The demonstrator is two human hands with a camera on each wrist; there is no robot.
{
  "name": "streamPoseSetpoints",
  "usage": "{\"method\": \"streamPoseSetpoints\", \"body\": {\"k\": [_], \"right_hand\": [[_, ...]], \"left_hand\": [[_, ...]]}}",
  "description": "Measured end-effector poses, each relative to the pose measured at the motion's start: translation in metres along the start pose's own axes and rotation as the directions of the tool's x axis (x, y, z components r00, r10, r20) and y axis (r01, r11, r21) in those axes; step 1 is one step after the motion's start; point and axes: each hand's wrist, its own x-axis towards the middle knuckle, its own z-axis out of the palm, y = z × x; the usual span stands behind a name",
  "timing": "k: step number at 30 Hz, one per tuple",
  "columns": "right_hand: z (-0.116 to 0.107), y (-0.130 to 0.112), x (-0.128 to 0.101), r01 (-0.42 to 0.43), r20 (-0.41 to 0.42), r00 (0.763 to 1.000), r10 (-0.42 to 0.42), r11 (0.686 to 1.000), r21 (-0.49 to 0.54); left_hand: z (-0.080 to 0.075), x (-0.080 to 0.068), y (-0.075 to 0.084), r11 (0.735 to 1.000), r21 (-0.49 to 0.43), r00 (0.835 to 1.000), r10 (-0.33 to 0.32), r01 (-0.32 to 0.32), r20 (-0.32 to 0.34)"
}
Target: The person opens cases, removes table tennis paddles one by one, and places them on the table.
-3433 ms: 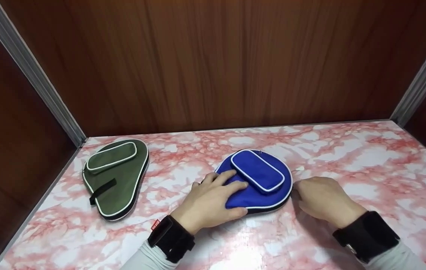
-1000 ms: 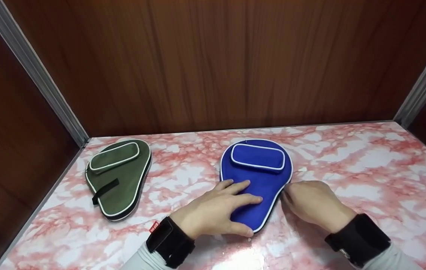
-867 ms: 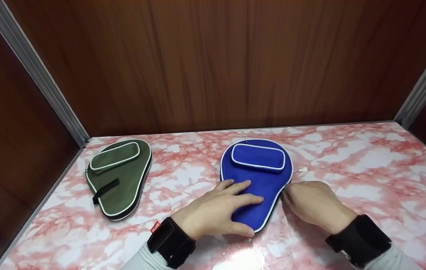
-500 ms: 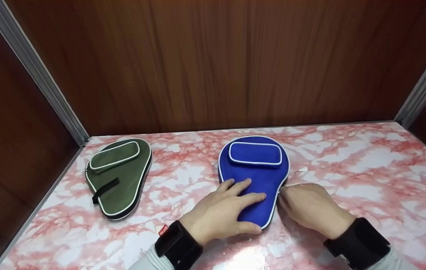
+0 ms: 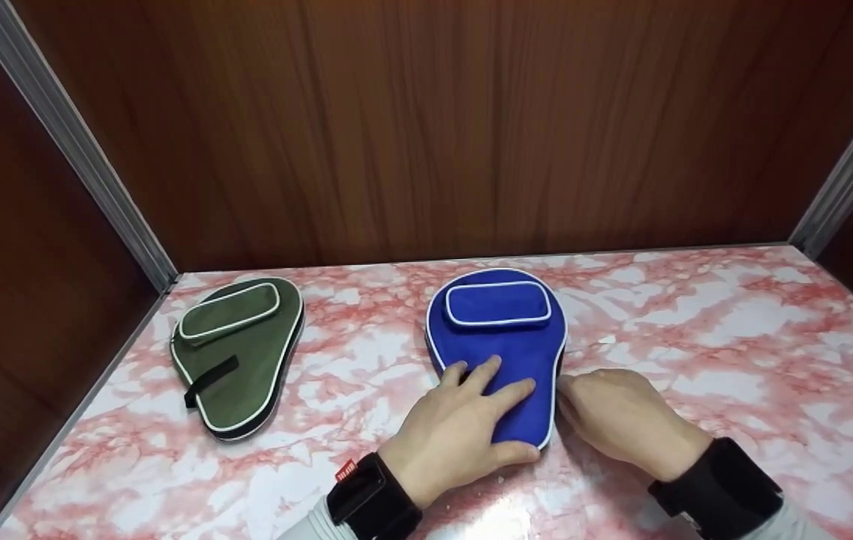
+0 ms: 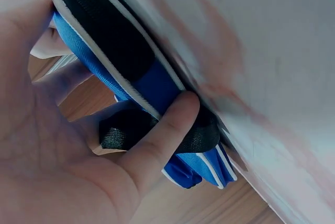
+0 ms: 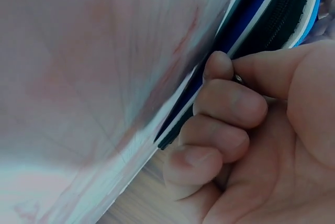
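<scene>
1. Blue fabric with white piping: the blue paddle case [image 5: 497,352] lies flat on the pink marbled tabletop [image 5: 696,337], right of centre, its round end and raised pocket [image 5: 498,304] pointing at the wooden back wall [image 5: 426,127] and its narrow end toward the person.

2. What has changed: a few seconds ago the case lay slewed, the pocket slanting to the right. It has since been turned and slid a little leftward, so the pocket now sits square across the top.

3. The left hand [image 5: 464,427] lies over the narrow end, fingers spread on the cloth and the thumb [image 6: 157,145] hooked round the lower edge (the left wrist view shows the thumb against the black zipper band [image 6: 112,33]). It holds the case down much as it did a second ago.

4. The right hand [image 5: 625,420] is curled at the case's right edge. In the right wrist view its fingers [image 7: 230,101] pinch something small and metallic against the thumb, which I judge to be the zipper pull [image 7: 238,78], though too little of it shows to be sure.

5. My reading: the turning is done and the case is steadied, so the work in hand is now the zipper on the right side, which looks closed.

6. The green paddle case [image 5: 235,352] lies well apart at the left, where it was before.
</scene>
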Motion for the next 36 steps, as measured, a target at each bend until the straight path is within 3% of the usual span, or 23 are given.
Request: {"method": "streamPoseSetpoints", "body": {"k": [4,7,11,14,20,23,29,33,36], "right_hand": [[-0.002,0.000,-0.003,0.018,0.016,1.000,-0.018,1.000,0.015],[-0.005,-0.001,-0.006,0.046,0.005,0.999,-0.046,0.998,0.045],[-0.006,-0.005,-0.009,0.081,-0.015,0.997,-0.081,0.994,0.075],[-0.006,-0.008,-0.009,0.071,-0.005,0.998,-0.070,0.995,0.073],[-0.006,-0.005,-0.007,-0.007,-0.020,1.000,0.008,0.999,0.052],[-0.006,-0.003,-0.007,-0.021,-0.018,1.000,0.022,0.999,0.046],[-0.009,-0.005,-0.009,0.004,0.010,1.000,-0.005,0.999,0.039],[-0.011,-0.009,-0.012,0.015,0.012,1.000,-0.016,0.999,0.030],[-0.011,-0.010,-0.015,0.033,-0.007,0.999,-0.033,0.999,0.024]], "left_hand": [[-0.001,0.001,-0.004,0.999,-0.051,1.000,0.010,-0.009,0.020],[-0.007,0.002,-0.014,0.986,-0.167,0.996,0.033,-0.018,0.084],[-0.018,0.001,-0.030,0.953,-0.303,0.976,0.078,-0.012,0.205],[-0.022,0.000,-0.033,0.953,-0.301,0.967,0.092,-0.017,0.238],[-0.015,0.001,-0.018,0.977,-0.211,0.990,0.053,-0.024,0.130],[-0.011,0.002,-0.015,0.988,-0.146,0.996,0.065,-0.055,0.065],[-0.011,0.002,-0.028,0.988,-0.018,0.986,0.156,-0.155,0.054],[-0.012,0.004,-0.037,0.974,-0.001,0.972,0.228,-0.228,0.050],[-0.011,0.006,-0.041,0.967,-0.044,0.967,0.253,-0.251,0.042]]}}
